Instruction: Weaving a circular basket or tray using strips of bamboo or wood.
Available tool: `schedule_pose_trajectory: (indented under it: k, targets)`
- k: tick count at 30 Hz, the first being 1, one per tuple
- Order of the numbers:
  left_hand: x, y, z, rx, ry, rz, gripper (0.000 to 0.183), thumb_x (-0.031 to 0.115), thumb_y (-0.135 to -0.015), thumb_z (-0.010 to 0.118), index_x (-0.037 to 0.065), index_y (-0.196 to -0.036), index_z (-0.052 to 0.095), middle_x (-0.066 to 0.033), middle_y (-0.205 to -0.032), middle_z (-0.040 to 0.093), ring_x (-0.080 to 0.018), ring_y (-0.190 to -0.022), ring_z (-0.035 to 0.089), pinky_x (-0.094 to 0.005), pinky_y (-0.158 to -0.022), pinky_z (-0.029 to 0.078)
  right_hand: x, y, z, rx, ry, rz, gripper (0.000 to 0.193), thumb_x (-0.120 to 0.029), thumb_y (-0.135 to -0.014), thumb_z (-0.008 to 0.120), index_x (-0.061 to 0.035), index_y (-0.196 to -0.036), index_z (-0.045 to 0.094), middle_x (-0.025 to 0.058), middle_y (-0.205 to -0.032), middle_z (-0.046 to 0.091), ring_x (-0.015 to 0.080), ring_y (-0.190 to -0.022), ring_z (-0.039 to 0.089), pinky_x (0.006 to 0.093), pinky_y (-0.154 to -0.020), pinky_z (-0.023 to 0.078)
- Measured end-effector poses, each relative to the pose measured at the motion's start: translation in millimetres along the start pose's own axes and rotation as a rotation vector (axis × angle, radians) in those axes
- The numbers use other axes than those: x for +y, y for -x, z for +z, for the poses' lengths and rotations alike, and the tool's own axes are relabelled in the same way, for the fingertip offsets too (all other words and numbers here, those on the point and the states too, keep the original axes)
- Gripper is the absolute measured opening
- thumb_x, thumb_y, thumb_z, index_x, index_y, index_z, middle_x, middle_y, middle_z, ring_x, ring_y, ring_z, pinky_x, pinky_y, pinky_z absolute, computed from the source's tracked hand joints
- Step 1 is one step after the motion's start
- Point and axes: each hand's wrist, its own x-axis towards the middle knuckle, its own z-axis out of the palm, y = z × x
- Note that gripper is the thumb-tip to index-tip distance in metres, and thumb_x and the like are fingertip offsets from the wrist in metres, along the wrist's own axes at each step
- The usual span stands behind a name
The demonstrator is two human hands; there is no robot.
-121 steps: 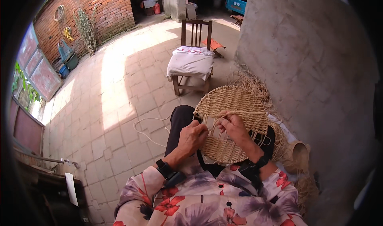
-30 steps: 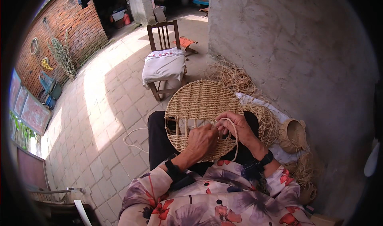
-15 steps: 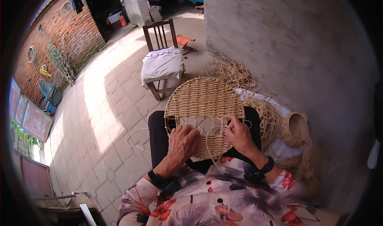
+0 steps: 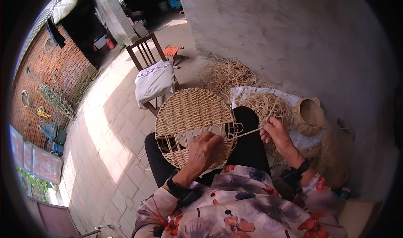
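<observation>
A round woven straw basket rests on my lap, with an open band of bare upright strands between its densely woven far part and the smaller near part. My left hand lies over the near right of this band, closed on the weave, its fingertips hidden. Out to the right, my right hand pinches a straw cord, which runs tight back to the basket's right edge. A small loose loop stands out from that same edge.
A wooden chair with a white cloth stands ahead, an orange folding stool behind it. Coils of straw cord lie along the grey wall at right. Beside them is a small woven basket.
My right hand has moved from the basket out to the right, drawing the cord with it. My left hand has shifted rightward over the open band. The basket has tilted, and the view has turned.
</observation>
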Motion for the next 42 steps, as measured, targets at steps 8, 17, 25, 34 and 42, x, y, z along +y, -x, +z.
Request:
schedule_pose_trajectory:
  k: [8, 17, 25, 34, 42]
  targets:
    - [9, -12, 18, -0.12, -0.06, -0.134, 0.007, 0.014, -0.085, 0.069, 0.009, -0.089, 0.067, -0.011, -0.073, 0.066, -0.031, -0.063, 0.067, -0.0402, -0.055, 0.05, -24, -18, 34, -0.186, -0.301, -0.246, 0.018, -0.021, -0.098, 0.062, -0.0048, -0.104, 0.06, 0.004, -0.087, 0.066, 0.0097, -0.078, 0.064, 0.0226, -0.065, 0.052]
    - [11, -22, 20, -0.233, -0.149, -0.092, 0.011, 0.018, -0.09, 0.065, 0.009, -0.086, 0.068, -0.0137, -0.072, 0.068, -0.0328, -0.061, 0.067, -0.0407, -0.054, 0.049, -4, -31, 39, -0.285, -0.3, -0.244, 0.014, -0.016, -0.098, 0.062, -0.0041, -0.106, 0.061, 0.0042, -0.09, 0.067, 0.0096, -0.082, 0.065, 0.0235, -0.068, 0.053]
    - [17, -34, 13, -0.381, -0.177, -0.178, 0.012, 0.018, -0.089, 0.059, 0.009, -0.084, 0.065, -0.0185, -0.067, 0.065, -0.0394, -0.063, 0.066, -0.0486, -0.054, 0.049, -18, -14, 30, 0.052, 0.215, -0.337, 0.022, -0.021, -0.096, 0.065, 0.0007, -0.099, 0.062, 0.0058, -0.071, 0.066, 0.0081, -0.06, 0.061, 0.0251, -0.054, 0.05]
    - [12, -31, 22, -0.3, -0.154, -0.19, 0.013, 0.022, -0.088, 0.065, 0.011, -0.088, 0.071, -0.0171, -0.064, 0.065, -0.0362, -0.06, 0.066, -0.0442, -0.056, 0.05, 15, 28, 57, -0.378, 0.215, 0.125, 0.037, -0.012, -0.097, 0.049, 0.0011, -0.131, 0.053, 0.0128, -0.087, 0.068, 0.0165, -0.06, 0.067, 0.0285, -0.048, 0.053]
    - [14, -36, 15, -0.395, -0.202, -0.208, 0.016, 0.021, -0.088, 0.063, 0.01, -0.093, 0.073, -0.0169, -0.068, 0.066, -0.0356, -0.064, 0.067, -0.0439, -0.058, 0.051, 32, 24, 67, -0.308, -0.731, 0.375, 0.049, -0.007, -0.093, 0.048, -0.003, -0.141, 0.043, 0.013, -0.092, 0.065, 0.0153, -0.06, 0.066, 0.0258, -0.048, 0.053]
